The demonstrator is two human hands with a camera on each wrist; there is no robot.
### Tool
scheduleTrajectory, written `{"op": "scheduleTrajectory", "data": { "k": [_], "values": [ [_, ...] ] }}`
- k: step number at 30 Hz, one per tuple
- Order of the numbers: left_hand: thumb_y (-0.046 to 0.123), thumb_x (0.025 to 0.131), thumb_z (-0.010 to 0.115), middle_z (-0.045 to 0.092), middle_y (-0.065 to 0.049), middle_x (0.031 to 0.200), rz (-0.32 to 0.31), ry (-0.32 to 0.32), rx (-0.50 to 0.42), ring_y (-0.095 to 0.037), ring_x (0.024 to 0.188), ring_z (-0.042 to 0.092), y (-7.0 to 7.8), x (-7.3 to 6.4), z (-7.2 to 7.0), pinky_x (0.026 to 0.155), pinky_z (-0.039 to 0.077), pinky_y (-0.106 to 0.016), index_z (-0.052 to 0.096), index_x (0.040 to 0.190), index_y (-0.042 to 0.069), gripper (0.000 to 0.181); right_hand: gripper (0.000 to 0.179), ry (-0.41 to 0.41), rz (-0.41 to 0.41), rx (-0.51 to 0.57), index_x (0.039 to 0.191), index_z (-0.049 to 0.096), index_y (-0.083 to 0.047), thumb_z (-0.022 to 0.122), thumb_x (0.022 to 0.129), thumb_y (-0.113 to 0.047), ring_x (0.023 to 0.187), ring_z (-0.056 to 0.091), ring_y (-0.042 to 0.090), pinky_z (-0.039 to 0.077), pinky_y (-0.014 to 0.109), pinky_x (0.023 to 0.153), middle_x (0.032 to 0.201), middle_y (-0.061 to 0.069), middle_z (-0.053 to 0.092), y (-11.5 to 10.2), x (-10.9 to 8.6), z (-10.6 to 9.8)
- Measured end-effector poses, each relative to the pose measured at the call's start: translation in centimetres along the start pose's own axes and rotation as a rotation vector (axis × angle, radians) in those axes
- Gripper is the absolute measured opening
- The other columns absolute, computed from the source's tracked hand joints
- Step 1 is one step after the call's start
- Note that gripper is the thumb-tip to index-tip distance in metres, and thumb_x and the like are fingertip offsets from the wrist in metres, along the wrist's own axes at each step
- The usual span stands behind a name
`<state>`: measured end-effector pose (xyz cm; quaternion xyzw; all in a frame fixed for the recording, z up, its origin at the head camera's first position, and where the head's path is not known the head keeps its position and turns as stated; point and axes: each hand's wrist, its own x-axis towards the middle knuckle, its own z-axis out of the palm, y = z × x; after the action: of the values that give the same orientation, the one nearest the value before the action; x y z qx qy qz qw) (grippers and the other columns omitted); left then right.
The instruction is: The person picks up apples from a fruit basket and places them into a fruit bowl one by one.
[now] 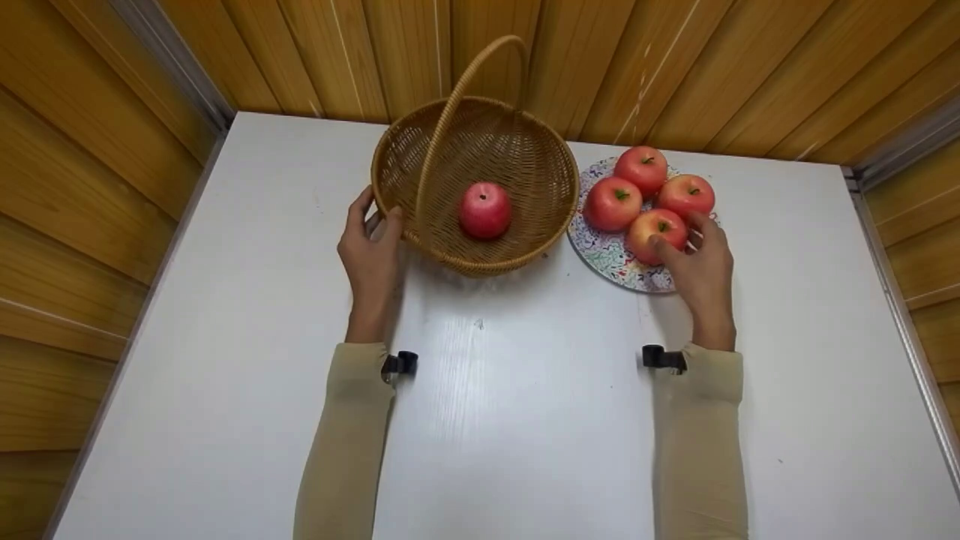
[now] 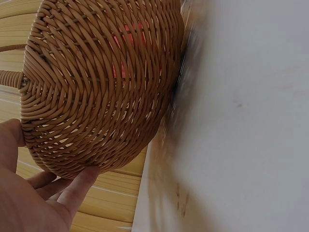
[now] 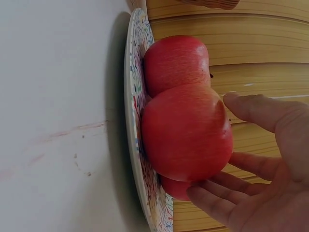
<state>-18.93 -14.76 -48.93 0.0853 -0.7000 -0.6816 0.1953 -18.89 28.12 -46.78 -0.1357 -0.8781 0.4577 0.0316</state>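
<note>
A wicker basket (image 1: 405, 142) with a tall arched handle stands at the back of the white table, and one red apple (image 1: 485, 211) lies inside it. My left hand (image 1: 373, 244) holds the basket's left side, thumb at the rim and fingers against the outer weave, as the left wrist view shows. To the right, several red apples sit on a patterned plate (image 1: 600, 255). My right hand (image 1: 701, 262) is at the nearest apple (image 3: 186, 133), its thumb and spread fingers around it. That apple still rests on the plate. Whether the fingertips press on it is hard to see.
Wood-panelled walls (image 1: 585, 67) enclose the back and sides of the white table (image 1: 517, 420). The plate stands close beside the basket's right side. The basket handle (image 1: 457, 97) arches high over its opening.
</note>
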Motion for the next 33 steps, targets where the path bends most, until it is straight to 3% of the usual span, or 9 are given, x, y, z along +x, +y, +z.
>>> {"op": "scheduleTrajectory", "data": {
  "k": [11,19,25,33],
  "values": [
    [0.018,0.105,0.069,0.054,-0.009,0.154,0.027,-0.001,-0.003,-0.026,0.134,0.061,0.2,0.1,-0.2,0.096,0.060,-0.038,0.055,0.153,0.008,0.051,0.071,0.072,-0.026,-0.040,0.164,0.036,-0.001,0.068,0.103,-0.022,0.151,0.040,0.033,0.036,0.043,0.123,0.162,0.020,0.039,-1.2,-0.8,-0.2],
    [0.023,0.104,0.068,0.057,-0.004,0.152,0.003,-0.002,-0.005,-0.020,0.132,0.062,0.3,0.2,-0.3,0.096,0.060,-0.034,0.057,0.152,0.009,0.051,0.059,0.186,-0.192,-0.069,0.153,0.051,0.003,0.074,0.101,-0.015,0.140,0.051,0.032,0.044,0.045,0.118,0.148,0.023,0.052,-1.7,-1.6,0.6],
    [0.022,0.104,0.068,0.056,-0.007,0.153,-0.002,-0.007,-0.007,-0.024,0.133,0.061,0.2,0.0,0.0,0.095,0.061,-0.036,0.056,0.153,0.010,0.051,0.055,0.201,-0.266,-0.036,0.149,0.056,0.004,0.076,0.100,-0.012,0.138,0.054,0.033,0.045,0.046,0.116,0.144,0.022,0.055,-2.5,-1.8,1.0],
    [0.025,0.105,0.067,0.055,-0.007,0.153,0.016,-0.006,-0.011,-0.029,0.135,0.060,-0.1,-0.1,0.0,0.096,0.060,-0.035,0.056,0.153,0.010,0.052,0.052,0.202,-0.435,0.017,0.143,0.059,0.009,0.079,0.096,-0.004,0.133,0.056,0.033,0.049,0.051,0.112,0.141,0.024,0.060,-3.1,-1.8,2.5]
  ]
}}
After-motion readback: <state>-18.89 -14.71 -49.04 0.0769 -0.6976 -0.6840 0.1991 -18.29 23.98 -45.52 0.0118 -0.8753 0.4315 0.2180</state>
